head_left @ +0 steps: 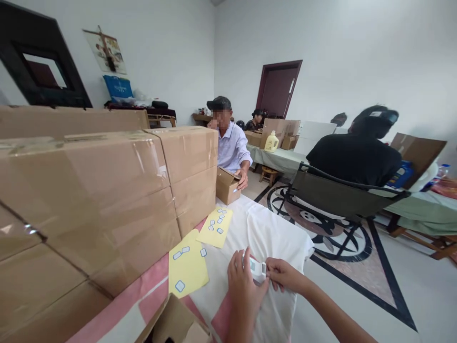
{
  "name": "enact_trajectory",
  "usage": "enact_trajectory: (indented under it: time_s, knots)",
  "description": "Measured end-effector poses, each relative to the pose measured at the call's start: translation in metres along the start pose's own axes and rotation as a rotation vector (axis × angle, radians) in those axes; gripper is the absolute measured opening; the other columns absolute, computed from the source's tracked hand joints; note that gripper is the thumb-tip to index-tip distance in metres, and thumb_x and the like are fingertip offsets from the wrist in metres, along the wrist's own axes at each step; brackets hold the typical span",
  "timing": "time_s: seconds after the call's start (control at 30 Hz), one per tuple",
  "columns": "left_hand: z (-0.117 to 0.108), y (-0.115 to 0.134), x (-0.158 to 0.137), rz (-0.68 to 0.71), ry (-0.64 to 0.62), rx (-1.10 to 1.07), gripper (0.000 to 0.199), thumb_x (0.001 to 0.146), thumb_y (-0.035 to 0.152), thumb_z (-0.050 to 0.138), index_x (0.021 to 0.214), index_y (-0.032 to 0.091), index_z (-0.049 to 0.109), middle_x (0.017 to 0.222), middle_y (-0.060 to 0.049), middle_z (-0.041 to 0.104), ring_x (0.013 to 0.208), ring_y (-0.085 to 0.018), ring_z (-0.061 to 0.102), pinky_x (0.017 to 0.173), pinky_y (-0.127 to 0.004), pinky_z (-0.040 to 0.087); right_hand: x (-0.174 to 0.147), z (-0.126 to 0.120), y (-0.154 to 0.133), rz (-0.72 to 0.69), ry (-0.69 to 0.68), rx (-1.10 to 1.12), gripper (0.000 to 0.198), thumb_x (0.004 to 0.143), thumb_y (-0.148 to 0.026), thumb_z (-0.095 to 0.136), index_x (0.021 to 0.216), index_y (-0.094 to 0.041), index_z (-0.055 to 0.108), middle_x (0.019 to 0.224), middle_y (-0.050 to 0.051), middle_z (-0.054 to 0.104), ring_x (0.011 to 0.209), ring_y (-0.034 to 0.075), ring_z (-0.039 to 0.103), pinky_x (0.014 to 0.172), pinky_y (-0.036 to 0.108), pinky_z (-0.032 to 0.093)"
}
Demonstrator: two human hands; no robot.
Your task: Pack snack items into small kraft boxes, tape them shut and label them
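Observation:
My left hand [244, 278] is wrapped round a small white object [257, 269] with a pale green patch on its face, above the cloth-covered table [274, 228]. From the right, my right hand [283, 275] reaches the object's near end, its fingers pinched together; what lies between them is hidden. To the left, a yellow sheet [193, 271] and a second yellow sheet [216, 233] carry several small blue-edged white labels. An open cardboard box [174, 321] stands at the bottom edge, left of my hands.
Taped cardboard boxes [107, 190] are stacked high along the left. Across the table, a person [232, 147] holds a small carton [227, 188]. Another person [357, 147] sits in a folding chair [350, 195] at the right. A yellow jug [272, 142] stands on a far table.

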State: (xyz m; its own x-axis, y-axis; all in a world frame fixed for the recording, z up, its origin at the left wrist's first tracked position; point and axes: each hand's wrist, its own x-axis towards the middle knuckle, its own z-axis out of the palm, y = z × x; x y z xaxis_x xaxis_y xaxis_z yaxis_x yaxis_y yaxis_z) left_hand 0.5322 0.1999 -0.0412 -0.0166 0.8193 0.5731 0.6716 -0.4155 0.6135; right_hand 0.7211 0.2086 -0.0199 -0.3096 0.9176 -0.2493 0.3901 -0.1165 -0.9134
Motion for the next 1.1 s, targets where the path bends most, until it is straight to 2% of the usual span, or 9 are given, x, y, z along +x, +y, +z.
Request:
enact_trajectory:
  time_s: [0.23,0.37,0.53,0.63,0.77,0.8,0.87,0.97,1.1]
  knots:
    - [-0.001,-0.003,0.001,0.032,-0.012,0.032,0.080,0.072,0.029,0.076,0.146,0.022,0.046,0.137,-0.014,0.058,0.130,-0.035,0.053,0.105,-0.049,0.048,-0.003,0.006,0.000,-0.027,0.059,0.038,0.046,0.085,-0.061,0.065,0.068,-0.022,0.047,0.053,-0.004,0.056,0.037,0.009,0.045,0.036,0.021,0.033]
    - [-0.001,-0.003,-0.002,0.046,-0.018,0.036,0.082,0.069,0.027,0.077,0.145,0.023,0.046,0.137,-0.013,0.058,0.130,-0.034,0.053,0.104,-0.048,0.049,-0.010,0.014,0.000,-0.146,0.305,0.092,0.055,0.086,-0.069,0.058,0.063,-0.022,0.043,0.078,0.001,0.061,0.039,0.007,0.042,0.037,0.025,0.030]
    - [-0.016,0.004,0.005,0.123,0.056,-0.004,0.061,0.087,0.032,0.063,0.144,0.020,0.046,0.140,-0.016,0.054,0.135,-0.035,0.048,0.108,-0.054,0.042,-0.032,0.035,-0.015,-0.280,0.503,0.165,0.043,0.087,-0.066,0.058,0.075,-0.025,0.055,0.069,0.000,0.049,0.054,0.016,0.047,0.052,0.032,0.041]
    - [-0.051,0.021,0.023,0.186,0.018,-0.145,0.041,0.095,0.030,0.051,0.134,0.021,0.054,0.131,-0.013,0.060,0.127,-0.030,0.054,0.109,-0.050,0.042,-0.051,0.054,-0.036,-0.379,0.480,0.115,0.037,0.092,-0.060,0.056,0.080,-0.025,0.059,0.076,0.003,0.053,0.063,0.018,0.050,0.059,0.034,0.045]
    - [-0.120,0.055,0.044,0.217,-0.500,-0.305,0.040,0.093,0.038,0.062,0.131,0.031,0.057,0.113,-0.001,0.070,0.104,-0.021,0.064,0.091,-0.036,0.051,-0.074,0.079,-0.072,-0.584,0.396,-0.029,0.031,0.099,-0.046,0.050,0.080,-0.023,0.059,0.079,0.004,0.058,0.072,0.020,0.053,0.067,0.034,0.046]
    - [-0.137,0.062,0.044,0.219,-0.569,-0.287,0.038,0.089,0.037,0.069,0.126,0.031,0.060,0.111,0.001,0.070,0.102,-0.021,0.064,0.089,-0.035,0.050,-0.079,0.084,-0.081,-0.644,0.371,-0.056,0.028,0.100,-0.042,0.049,0.082,-0.022,0.059,0.080,0.005,0.060,0.076,0.020,0.055,0.070,0.034,0.047]
    - [-0.169,0.073,0.036,0.233,-0.573,-0.202,0.024,0.086,0.031,0.074,0.108,0.029,0.065,0.105,0.003,0.071,0.098,-0.021,0.064,0.087,-0.035,0.047,-0.087,0.094,-0.095,-0.730,0.310,-0.086,0.023,0.101,-0.034,0.047,0.086,-0.022,0.059,0.083,0.005,0.062,0.080,0.020,0.058,0.074,0.033,0.047]
    - [-0.207,0.078,0.010,0.261,-0.464,-0.024,0.004,0.094,0.022,0.065,0.091,0.024,0.062,0.095,0.004,0.071,0.090,-0.019,0.063,0.083,-0.037,0.042,-0.096,0.111,-0.110,-0.788,0.212,-0.089,0.019,0.101,-0.028,0.050,0.085,-0.021,0.057,0.078,0.002,0.059,0.075,0.017,0.056,0.069,0.030,0.045]
    - [-0.246,0.076,-0.026,0.283,-0.319,0.159,0.014,0.101,0.020,0.053,0.090,0.022,0.060,0.088,0.003,0.071,0.085,-0.018,0.062,0.077,-0.037,0.039,-0.099,0.140,-0.122,-0.791,0.062,-0.032,0.015,0.100,-0.027,0.051,0.086,-0.022,0.057,0.078,0.001,0.057,0.071,0.015,0.052,0.066,0.028,0.042]
